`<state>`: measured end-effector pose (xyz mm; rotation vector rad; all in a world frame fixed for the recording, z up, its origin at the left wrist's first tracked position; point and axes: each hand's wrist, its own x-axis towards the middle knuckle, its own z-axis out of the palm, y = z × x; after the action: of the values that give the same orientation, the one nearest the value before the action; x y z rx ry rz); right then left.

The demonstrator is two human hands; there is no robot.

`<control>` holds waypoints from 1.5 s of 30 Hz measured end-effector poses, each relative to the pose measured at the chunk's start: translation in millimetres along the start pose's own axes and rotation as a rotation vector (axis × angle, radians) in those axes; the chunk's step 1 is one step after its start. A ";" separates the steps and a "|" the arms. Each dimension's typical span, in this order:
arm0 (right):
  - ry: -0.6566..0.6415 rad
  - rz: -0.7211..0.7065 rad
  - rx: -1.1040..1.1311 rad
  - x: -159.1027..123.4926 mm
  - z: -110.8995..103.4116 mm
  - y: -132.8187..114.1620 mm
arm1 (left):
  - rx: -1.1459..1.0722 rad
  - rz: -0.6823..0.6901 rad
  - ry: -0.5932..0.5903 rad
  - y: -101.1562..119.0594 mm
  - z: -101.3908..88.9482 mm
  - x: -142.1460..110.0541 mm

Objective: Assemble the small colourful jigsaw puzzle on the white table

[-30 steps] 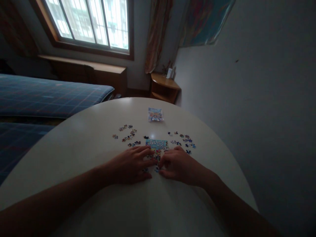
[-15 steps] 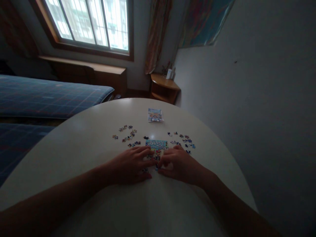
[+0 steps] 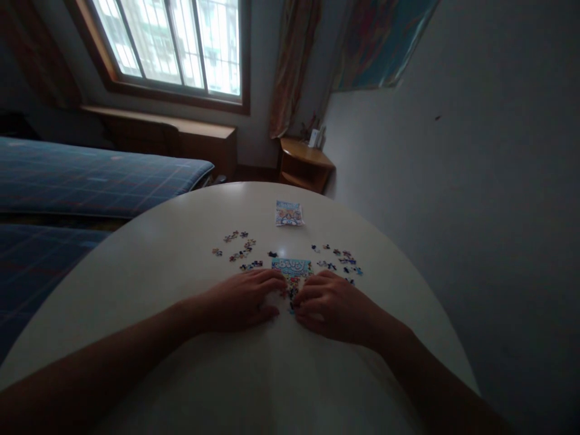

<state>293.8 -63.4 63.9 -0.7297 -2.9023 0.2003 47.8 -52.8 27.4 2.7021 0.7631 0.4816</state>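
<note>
A small, partly assembled jigsaw puzzle (image 3: 291,267) with a blue top strip lies on the round white table (image 3: 181,266). My left hand (image 3: 242,299) lies palm down on the puzzle's left side, fingers stretched toward its middle. My right hand (image 3: 330,305) rests on the right side with fingers curled inward, tips pressed at the puzzle's lower middle; whether they pinch a piece is hidden. Loose pieces (image 3: 238,248) are scattered left of the puzzle, and more loose pieces (image 3: 339,260) lie to its right.
A small printed picture card (image 3: 289,213) lies farther back on the table. Beyond the table stand a blue plaid bed (image 3: 90,175), a wooden corner shelf (image 3: 306,160) and a window (image 3: 176,42). A grey wall (image 3: 475,181) runs close along the right.
Both hands have stayed on the puzzle, with the fingers drawing slightly closer together at its lower middle. The camera has shifted a little.
</note>
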 end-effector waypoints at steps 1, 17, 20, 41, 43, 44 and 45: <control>-0.001 -0.001 0.005 -0.1 -0.5 0.3 | -0.011 -0.005 0.007 -1.7 -2.2 -0.7; 0.148 0.029 0.033 1.9 11.2 21.9 | -0.070 -0.194 -0.181 -9.9 -41.8 -18.2; 0.165 0.017 0.023 1.8 13.6 26.4 | -0.091 -0.176 -0.180 -11.3 -36.3 -15.6; 0.211 0.128 0.170 16.7 39.5 -8.6 | -0.091 -0.127 -0.034 -18.1 -21.6 -10.6; 0.198 0.193 0.216 17.4 39.0 -11.6 | -0.089 -0.132 -0.050 -17.2 -20.4 -10.2; 0.191 0.226 0.234 17.9 38.7 -13.6 | -0.087 -0.133 -0.057 -16.6 -19.4 -9.6; 0.185 0.256 0.245 18.4 38.4 -15.8 | -0.085 -0.133 -0.063 -16.0 -18.3 -8.8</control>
<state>263.9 -72.0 30.8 -1.0123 -2.5454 0.4786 26.4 -41.2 36.0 2.5554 0.8771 0.3862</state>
